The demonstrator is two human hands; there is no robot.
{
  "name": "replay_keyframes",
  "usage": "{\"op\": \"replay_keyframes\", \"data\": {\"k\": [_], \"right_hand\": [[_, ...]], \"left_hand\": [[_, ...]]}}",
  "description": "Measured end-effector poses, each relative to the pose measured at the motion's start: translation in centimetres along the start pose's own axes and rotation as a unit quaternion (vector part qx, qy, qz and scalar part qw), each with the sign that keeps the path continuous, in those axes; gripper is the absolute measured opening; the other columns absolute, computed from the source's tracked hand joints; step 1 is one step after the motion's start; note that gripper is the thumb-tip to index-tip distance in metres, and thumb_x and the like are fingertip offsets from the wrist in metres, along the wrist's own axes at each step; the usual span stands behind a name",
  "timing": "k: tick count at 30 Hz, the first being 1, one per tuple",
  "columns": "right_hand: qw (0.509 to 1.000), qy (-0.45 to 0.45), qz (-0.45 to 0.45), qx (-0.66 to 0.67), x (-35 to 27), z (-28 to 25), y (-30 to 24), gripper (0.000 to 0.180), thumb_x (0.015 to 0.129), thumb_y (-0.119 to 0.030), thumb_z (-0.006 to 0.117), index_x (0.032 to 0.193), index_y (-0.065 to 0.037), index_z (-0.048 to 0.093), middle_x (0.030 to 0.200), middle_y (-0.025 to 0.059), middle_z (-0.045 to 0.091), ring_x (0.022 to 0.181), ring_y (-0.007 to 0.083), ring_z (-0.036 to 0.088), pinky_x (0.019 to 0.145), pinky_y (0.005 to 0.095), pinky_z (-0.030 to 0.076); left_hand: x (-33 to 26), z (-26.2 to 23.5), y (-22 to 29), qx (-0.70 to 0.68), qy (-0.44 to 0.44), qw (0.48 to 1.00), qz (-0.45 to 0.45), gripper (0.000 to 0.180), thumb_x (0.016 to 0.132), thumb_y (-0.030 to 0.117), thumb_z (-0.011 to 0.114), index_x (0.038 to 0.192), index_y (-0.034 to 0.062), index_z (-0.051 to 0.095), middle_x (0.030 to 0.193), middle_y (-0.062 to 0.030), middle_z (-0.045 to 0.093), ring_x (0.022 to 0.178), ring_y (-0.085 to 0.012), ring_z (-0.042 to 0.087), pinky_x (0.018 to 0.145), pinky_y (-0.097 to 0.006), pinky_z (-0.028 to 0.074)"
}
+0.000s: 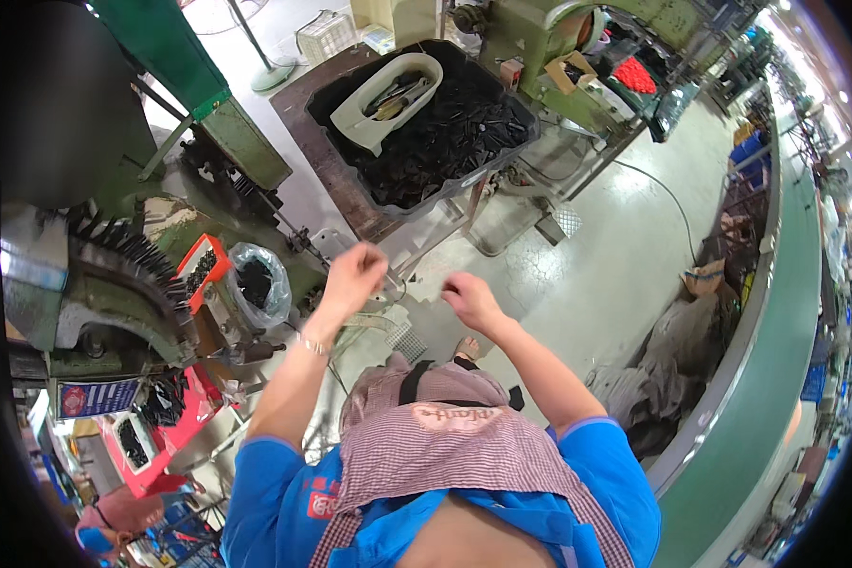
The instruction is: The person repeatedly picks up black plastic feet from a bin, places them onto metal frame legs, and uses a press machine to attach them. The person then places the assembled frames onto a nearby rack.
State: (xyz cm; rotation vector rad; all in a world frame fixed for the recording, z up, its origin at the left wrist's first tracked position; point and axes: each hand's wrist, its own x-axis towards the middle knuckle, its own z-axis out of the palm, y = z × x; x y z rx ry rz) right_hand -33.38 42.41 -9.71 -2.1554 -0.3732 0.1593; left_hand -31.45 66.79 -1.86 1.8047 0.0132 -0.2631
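Observation:
My left hand [358, 271] is raised in front of me with its fingers curled in. Whatever it may hold is too small or hidden to make out. Level with it to the right, my right hand [471, 299] has thumb and fingertips drawn together, also on nothing I can name. The hands are apart, above the floor in front of the apron [445, 445]. Beyond them a black tray [430, 201] full of small dark parts stands on a brown table [298, 106]. A cream plastic scoop-shaped container [352, 121] with several tools in it lies on those parts.
Left of me stands a green machine [95, 312] with a row of dark pieces on its curved part. Near it are an orange-red box [202, 270] and a clear bag [257, 284] holding black parts. A green-topped bench [767, 417] runs along the right; a cable [667, 194] crosses the floor.

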Motion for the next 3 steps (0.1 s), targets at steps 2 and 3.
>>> {"op": "replay_keyframes", "data": {"k": [2, 3], "right_hand": [[0.996, -0.040, 0.080, 0.017, -1.5, -3.5, 2.7, 0.010, 0.075, -0.009, 0.062, 0.083, -0.003, 0.061, 0.084, 0.0157, 0.064, 0.086, 0.0301, 0.062, 0.080, 0.0406, 0.049], [0.990, -0.057, 0.124, 0.024, -2.4, -5.0, 4.1, 0.011, 0.074, -0.009, 0.064, 0.083, -0.003, 0.062, 0.086, 0.0156, 0.065, 0.090, 0.0282, 0.063, 0.084, 0.0395, 0.049]], "left_hand": [[6.6, 0.8, 0.9, 0.127, 0.033, 0.985, 0.115, 0.008, 0.088, 0.010, 0.060, 0.092, 0.0029, 0.061, 0.072, -0.0033, 0.061, 0.061, -0.0112, 0.058, 0.055, -0.027, 0.048], [9.5, 1.3, 2.4, 0.144, 0.031, 0.987, 0.062, 0.011, 0.086, 0.010, 0.062, 0.095, 0.0031, 0.062, 0.076, -0.0043, 0.064, 0.068, -0.0127, 0.060, 0.064, -0.028, 0.050]]}}
